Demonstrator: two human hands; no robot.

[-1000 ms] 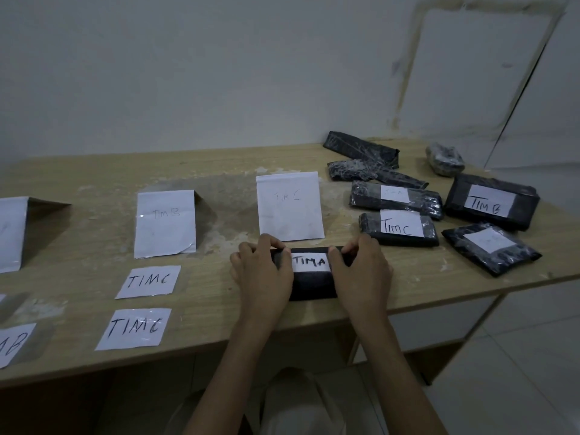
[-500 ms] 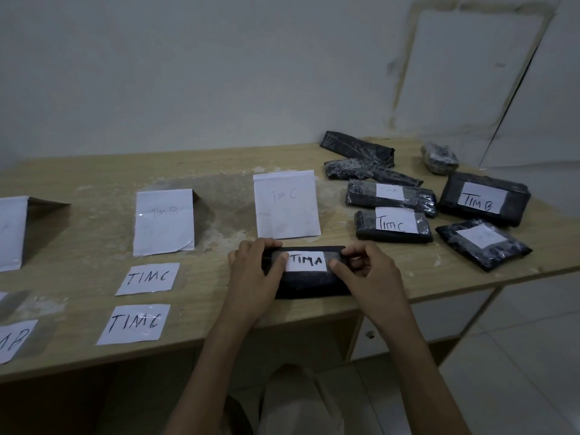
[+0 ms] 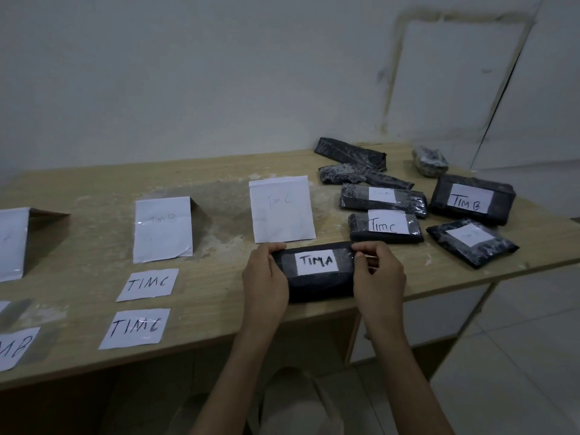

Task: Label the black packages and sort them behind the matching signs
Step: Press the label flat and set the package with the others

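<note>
Your hands have slid outward, off the label's (image 3: 317, 261) edges, to the two ends of the package (image 3: 318, 285) since half a second ago; the package has barely shifted.

Your left hand (image 3: 265, 277) wraps the left end, fingers curled over the far edge and palm on the near side. Your right hand (image 3: 379, 274) covers the right end, thumb and forefinger pinched together at the far right corner; whether they pinch wrap or tape cannot be told.

The package is a flat black block, glossy with clear tape on top. Its white label sits centred and reads "TIM A" in black marker. It lies on the bench (image 3: 213, 312) near the front edge, just in front of the TIM C sign (image 3: 282, 208).

Left of that stands the TIM B sign (image 3: 162, 229), and a third sign (image 3: 12, 243) is cut off at the edge. Two loose TIM C slips (image 3: 147, 284) (image 3: 135, 328) lie flat in front of the TIM B sign.

To your right lie the other packages: a TIM C one (image 3: 386, 229), a TIM B one (image 3: 472, 199), two with faint labels (image 3: 383, 196) (image 3: 470, 241), and three unlabelled at the back (image 3: 350, 153) (image 3: 361, 177) (image 3: 430, 160).
</note>
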